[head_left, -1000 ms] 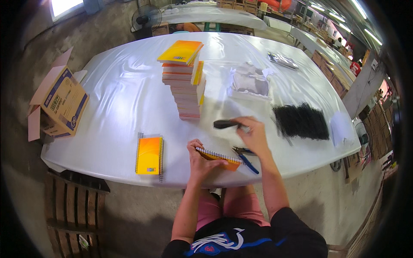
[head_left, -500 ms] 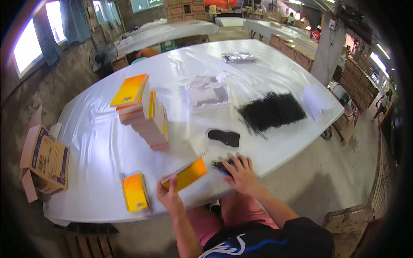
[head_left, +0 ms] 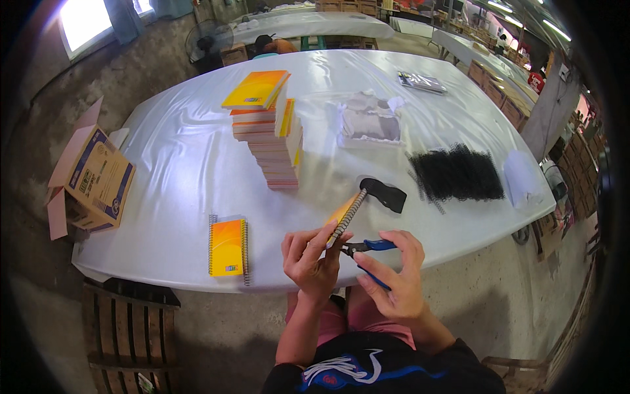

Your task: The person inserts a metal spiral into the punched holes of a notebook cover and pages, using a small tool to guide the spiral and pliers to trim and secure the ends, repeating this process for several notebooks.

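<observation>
My left hand (head_left: pixel 311 264) is closed on a spiral notebook (head_left: pixel 340 209) with an orange-yellow cover, held tilted with its wire coil turned to the right. In my right hand (head_left: pixel 401 284) are blue-handled cutting pliers (head_left: pixel 379 245), their handles spread apart. The jaws are at the lower end of the coil, beside my left fingers; whether they touch the wire cannot be made out. Just beyond the notebook lies a flat black piece (head_left: pixel 386 196). To the left, more spiral notebooks (head_left: pixel 228 247) lie at the table's near edge.
A tall stack of orange-yellow notebooks (head_left: pixel 268 148) stands on the white-covered table (head_left: pixel 177 171). Behind lie an opened paper wrapper (head_left: pixel 371 125), a heap of black coils (head_left: pixel 457 173), a white roll (head_left: pixel 523 178) and a shiny packet (head_left: pixel 422 82). An open carton (head_left: pixel 98 177) stands left; a person (head_left: pixel 275 44) is beyond.
The pliers have been lifted off the table by my right hand and brought to the coil. My left hand has turned the notebook more upright. The view has shifted.
</observation>
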The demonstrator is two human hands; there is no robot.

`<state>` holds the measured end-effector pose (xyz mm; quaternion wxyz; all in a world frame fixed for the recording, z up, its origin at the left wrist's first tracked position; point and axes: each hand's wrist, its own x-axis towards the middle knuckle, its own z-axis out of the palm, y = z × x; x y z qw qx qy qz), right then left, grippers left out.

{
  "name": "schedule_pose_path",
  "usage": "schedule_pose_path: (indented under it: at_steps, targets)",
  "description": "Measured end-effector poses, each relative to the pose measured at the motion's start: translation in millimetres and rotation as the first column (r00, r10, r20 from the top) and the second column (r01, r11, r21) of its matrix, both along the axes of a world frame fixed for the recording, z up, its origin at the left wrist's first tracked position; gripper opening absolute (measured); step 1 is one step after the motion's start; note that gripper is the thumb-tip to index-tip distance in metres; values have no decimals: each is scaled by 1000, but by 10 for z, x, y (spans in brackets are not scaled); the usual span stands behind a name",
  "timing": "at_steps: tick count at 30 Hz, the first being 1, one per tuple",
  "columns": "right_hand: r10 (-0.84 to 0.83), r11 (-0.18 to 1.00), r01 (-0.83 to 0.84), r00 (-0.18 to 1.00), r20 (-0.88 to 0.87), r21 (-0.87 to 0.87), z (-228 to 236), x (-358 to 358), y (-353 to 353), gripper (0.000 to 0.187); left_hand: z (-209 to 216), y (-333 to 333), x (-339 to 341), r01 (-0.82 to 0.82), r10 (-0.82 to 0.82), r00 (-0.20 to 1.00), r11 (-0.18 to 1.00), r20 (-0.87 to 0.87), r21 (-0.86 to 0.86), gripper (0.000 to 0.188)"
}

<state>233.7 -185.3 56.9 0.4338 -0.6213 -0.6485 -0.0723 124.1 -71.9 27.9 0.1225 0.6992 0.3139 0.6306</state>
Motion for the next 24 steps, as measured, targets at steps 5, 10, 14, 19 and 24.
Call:
schedule_pose_path:
  at_steps: [5, 10, 14, 19, 24]
  targets:
    - [5, 1000, -6, 1000, -22, -25, 7, 50, -45, 43, 5, -40, -9, -33, 37, 996, 998, 76, -53, 25]
    - [79, 993, -86, 993, -90, -79, 54, 52, -76, 42, -12, -38, -50, -76, 76, 997, 997, 4, 31, 25]
    - [56, 994, -60, 997, -51, -92, 76, 45, -72, 42, -29, 3, -79, -114, 125, 989, 983, -73, 147, 28]
    - [45, 991, -48, 999, -25, -128, 90, 62, -63, 41, -78, 31, -54, -128, 152, 983, 969, -101, 210, 30]
    - [73, 974, -86, 995, -71, -208, 56, 58, -111, 41, -69, 8, -53, -156, 189, 976, 952, -108, 262, 26]
